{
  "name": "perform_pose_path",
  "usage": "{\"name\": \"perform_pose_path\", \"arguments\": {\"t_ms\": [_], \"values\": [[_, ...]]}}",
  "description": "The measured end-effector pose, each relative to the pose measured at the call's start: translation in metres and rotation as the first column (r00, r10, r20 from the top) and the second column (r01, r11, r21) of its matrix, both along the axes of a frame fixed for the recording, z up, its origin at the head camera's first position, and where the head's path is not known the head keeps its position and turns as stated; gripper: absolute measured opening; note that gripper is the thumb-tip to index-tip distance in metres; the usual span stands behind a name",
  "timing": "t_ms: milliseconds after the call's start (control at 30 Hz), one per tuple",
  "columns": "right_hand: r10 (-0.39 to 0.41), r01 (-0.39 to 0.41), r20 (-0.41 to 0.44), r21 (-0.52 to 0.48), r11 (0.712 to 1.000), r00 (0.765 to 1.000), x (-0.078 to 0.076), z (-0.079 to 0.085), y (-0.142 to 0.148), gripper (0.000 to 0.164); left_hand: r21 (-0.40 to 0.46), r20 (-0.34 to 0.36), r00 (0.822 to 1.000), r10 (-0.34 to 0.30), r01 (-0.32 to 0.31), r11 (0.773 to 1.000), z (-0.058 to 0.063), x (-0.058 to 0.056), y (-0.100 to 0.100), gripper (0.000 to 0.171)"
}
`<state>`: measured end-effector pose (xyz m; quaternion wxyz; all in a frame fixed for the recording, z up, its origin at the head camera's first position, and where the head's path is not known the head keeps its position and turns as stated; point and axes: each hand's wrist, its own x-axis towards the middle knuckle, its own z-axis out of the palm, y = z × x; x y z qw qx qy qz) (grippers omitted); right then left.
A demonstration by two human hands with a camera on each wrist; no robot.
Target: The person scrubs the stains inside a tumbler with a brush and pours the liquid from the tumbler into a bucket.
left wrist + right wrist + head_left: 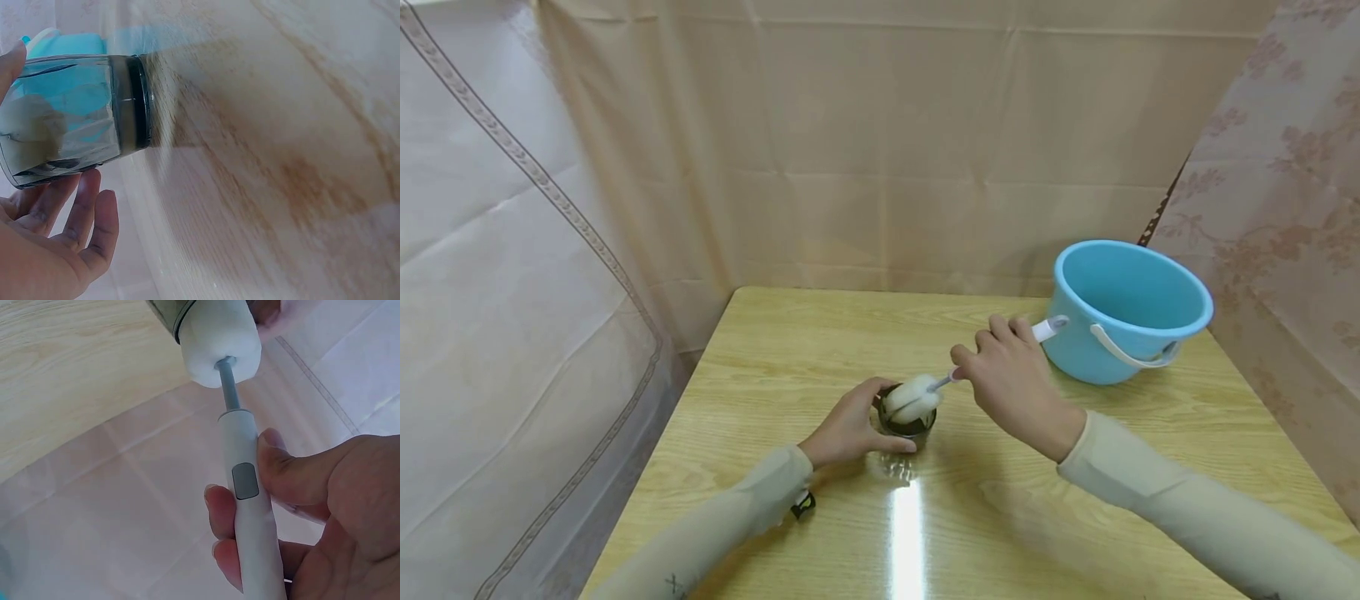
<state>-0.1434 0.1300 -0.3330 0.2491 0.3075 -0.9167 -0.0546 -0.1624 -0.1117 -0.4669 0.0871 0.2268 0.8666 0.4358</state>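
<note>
Nearest the camera are two pale long cloth sleeves, which enter at the lower edge of the head view. Below them lies a light wood-grain counter.

Containers: one grey-tinted transparent glass tumbler with a thick base is located at the middle of the counter; whether its base touches the surface cannot be told for certain. Its mouth contains part of a white, rounded sponge head, mounted on a thin grey shaft. One light-blue plastic bucket stands upright at the right rear, with a white carrying handle hanging on its near side; its bottom is hidden.

Left hand: grip spread to the tumbler's width, thumb and fingers on opposite sides of it. Right hand: grip closed, fingers curled around the white cylindrical brush handle.

Markings: the brush handle bears a plain grey rounded panel. A small dark X-like mark appears on the left sleeve; its meaning cannot be read.
</note>
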Motion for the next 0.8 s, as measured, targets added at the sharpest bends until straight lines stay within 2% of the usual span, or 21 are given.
{"name": "perform_pose_path", "arguments": {"t_ms": [200, 533, 800], "values": [[0.019, -0.018, 0.039, -0.031, 0.999, 0.999, -0.002, 0.002, 0.007, 0.015, 0.01, 0.002, 1.0, -0.004, 0.004, 1.0, 0.001, 0.0, 0.001, 0.091], [0.0, 0.007, 0.108, -0.058, 0.998, 0.994, -0.006, -0.001, 0.024, 0.015, -0.003, -0.013, 1.0, -0.004, 0.004, 1.0, 0.001, 0.0, 0.001, 0.093], [0.025, -0.007, 0.21, -0.086, 0.996, 0.977, -0.012, -0.006, 0.038, 0.009, -0.009, -0.013, 1.0, 0.001, -0.001, 1.0, 0.001, 0.001, 0.0, 0.093]]}}
